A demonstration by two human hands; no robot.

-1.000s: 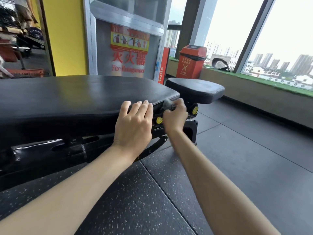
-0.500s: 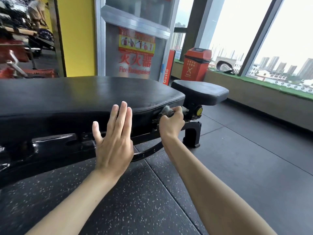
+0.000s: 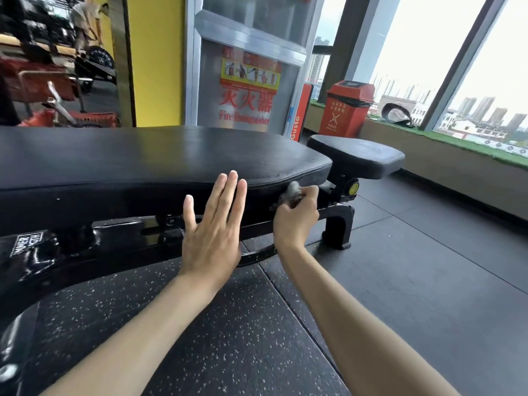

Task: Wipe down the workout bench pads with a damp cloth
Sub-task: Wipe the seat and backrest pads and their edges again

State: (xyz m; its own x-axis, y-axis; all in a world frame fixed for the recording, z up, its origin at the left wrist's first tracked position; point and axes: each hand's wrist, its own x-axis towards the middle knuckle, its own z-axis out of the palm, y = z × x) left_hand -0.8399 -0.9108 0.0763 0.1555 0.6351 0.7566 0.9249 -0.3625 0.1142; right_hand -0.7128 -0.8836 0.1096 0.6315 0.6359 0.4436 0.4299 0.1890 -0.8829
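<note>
A long black bench pad [image 3: 148, 155] runs across the view, and a smaller black seat pad [image 3: 357, 157] sits off its right end. My right hand [image 3: 295, 221] grips a bunched grey cloth [image 3: 293, 192] against the lower near edge of the long pad, close to its right end. My left hand [image 3: 213, 227] is held up in front of the pad's near side, fingers straight and together, thumb spread. I cannot tell whether its fingertips touch the pad.
The bench's black steel frame [image 3: 114, 238] and foot [image 3: 338, 227] stand on speckled rubber flooring [image 3: 228, 338]. A red bin [image 3: 344, 110] and a fire extinguisher cabinet [image 3: 245, 90] are behind. Windows line the right wall above a low ledge [image 3: 457, 167].
My left hand has lifted off the pad's edge and straightened, now held in front of the pad's side. My right hand with the cloth stays at the pad's right end.
</note>
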